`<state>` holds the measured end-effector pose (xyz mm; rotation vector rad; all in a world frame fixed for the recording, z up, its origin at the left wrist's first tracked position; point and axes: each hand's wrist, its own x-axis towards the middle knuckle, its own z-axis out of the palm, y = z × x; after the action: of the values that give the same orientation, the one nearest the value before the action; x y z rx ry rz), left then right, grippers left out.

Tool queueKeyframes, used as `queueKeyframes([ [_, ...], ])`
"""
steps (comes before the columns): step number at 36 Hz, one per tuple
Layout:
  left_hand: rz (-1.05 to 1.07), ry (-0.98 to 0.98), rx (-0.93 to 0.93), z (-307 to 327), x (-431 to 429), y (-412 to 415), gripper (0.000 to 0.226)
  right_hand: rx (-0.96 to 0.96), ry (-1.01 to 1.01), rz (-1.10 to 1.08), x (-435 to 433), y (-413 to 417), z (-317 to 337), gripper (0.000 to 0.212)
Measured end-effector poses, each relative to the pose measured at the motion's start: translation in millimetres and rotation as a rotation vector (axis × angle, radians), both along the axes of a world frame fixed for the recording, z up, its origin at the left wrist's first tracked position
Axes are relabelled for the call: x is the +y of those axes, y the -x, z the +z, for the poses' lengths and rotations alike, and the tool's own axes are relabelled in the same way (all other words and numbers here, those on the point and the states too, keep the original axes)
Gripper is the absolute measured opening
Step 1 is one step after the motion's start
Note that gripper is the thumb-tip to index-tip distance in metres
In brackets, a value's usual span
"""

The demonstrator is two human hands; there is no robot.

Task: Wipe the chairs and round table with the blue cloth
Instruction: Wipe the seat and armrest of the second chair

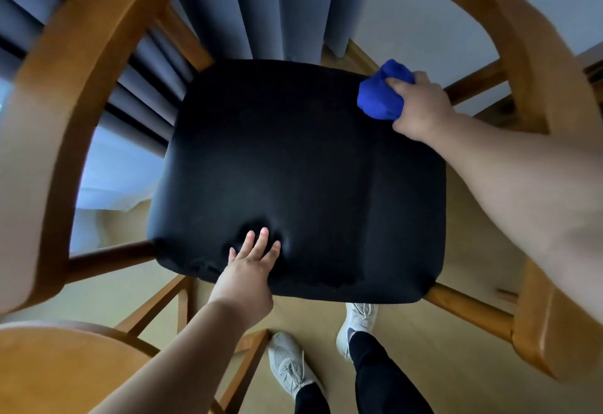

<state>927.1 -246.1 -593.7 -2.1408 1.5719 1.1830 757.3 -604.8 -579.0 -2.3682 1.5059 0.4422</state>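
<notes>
Two grips in view, one chair under them.

- Far left, low: rim of the round worktop (49, 364), wood, blurred, just beside the chair's left side.
- chair (65, 87): a curved wooden rail wraps from the left, round the far side, to the right. Struts run down towards a black seat pad (293, 169).
- left grip (248, 270): laid flat, fingers (262, 240) straight and slightly spread, pressing the front-left part of the seat pad. The pad dents under the fingertips. It holds nothing.
- blue cloth (378, 93): bunched into a wad at the far-right corner of the seat pad, resting on the pad's edge (actual contact underneath is hidden by the wad itself).
- right grip (421, 103): curled tight round the cloth, thumb on top. The cloth bulges out on the left and far side of the grip, so most of it sits ahead of the knuckles. The rest is buried in the palm. The forearm runs off to the lower right, passing over the pad's right edge.
- The two grips are well apart, at diagonally opposite corners of the pad.
- Behind the chair: grey-blue curtain (261, 5), with a pale wall (424, 22) to its right.
- Below: light wood floor (473, 250) and two pale shoes (287, 361) under dark trouser legs, near the pad's front edge.
</notes>
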Motion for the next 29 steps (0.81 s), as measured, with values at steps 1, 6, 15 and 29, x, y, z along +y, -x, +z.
queueKeyframes([
  [1, -0.002, -0.002, 0.001, -0.2, -0.1, -0.1, 0.089, 0.001, -0.001, -0.002, 3.6, 1.2, 0.1, 0.080],
  [6, -0.021, -0.019, 0.017, -0.2, -2.8, -3.7, 0.092, 0.021, 0.014, -0.007, 28.0, 9.0, -1.1, 0.085],
  [15, -0.039, -0.038, 0.025, 2.7, -5.8, -4.9, 0.095, 0.022, -0.015, -0.045, 88.8, 26.5, -0.8, 0.083],
  [29, -0.107, -0.031, 0.008, 2.3, -6.3, -6.9, 0.092, 0.008, -0.010, -0.103, 208.0, 59.8, -8.2, 0.078],
])
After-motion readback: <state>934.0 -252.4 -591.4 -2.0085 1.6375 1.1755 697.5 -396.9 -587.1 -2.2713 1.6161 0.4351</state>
